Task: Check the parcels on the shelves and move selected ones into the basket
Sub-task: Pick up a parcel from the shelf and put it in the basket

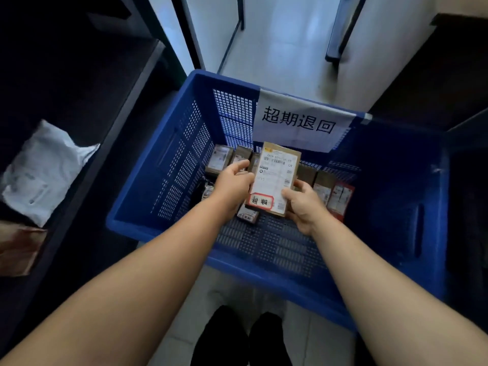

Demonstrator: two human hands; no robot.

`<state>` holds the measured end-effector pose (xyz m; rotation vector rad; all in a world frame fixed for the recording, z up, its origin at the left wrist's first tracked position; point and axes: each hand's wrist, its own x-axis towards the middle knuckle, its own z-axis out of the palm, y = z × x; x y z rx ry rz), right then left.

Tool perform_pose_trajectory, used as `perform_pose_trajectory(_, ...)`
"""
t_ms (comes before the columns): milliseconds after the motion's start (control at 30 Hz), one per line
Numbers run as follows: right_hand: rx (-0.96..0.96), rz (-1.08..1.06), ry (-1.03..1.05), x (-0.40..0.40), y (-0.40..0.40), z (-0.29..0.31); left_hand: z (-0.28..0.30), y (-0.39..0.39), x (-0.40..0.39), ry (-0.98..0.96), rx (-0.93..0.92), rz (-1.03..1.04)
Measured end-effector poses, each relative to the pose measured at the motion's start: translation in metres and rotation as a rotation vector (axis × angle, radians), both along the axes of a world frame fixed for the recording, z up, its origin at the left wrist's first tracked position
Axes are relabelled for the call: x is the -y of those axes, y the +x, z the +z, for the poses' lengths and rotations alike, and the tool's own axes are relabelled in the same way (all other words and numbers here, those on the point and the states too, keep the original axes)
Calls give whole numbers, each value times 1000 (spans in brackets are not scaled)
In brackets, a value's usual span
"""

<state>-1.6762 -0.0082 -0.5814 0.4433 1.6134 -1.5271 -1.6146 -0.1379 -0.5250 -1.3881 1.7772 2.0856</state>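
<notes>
Head view: we hold a flat brown cardboard parcel [274, 178] with a white shipping label over the blue perforated plastic basket [158, 165]. Our left hand [233, 180] grips its left edge, our right hand [303, 204] pinches its lower right corner. Small brown parcels [220, 161] line the basket floor beneath a white paper sign [301, 120].

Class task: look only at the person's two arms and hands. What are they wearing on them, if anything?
Nothing shows on either. The left hand and right hand are bare, with no gloves, rings or watch in view. Both forearms are uncovered right to the frame's bottom edge, so no sleeve appears.
</notes>
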Motion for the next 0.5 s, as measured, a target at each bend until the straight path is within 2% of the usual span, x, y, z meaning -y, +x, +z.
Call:
perform_pose_trajectory(200,122,-27,175,0,-4,-125,-104,-28,21,-89,138,-32)
perform_pose_trajectory(333,152,9,332,-5,4,-209,-181,-40,34,-57,189,-28)
perform_pose_trajectory(500,209,21,424,-12,17,-295,-269,-44,41,-19,224,6)
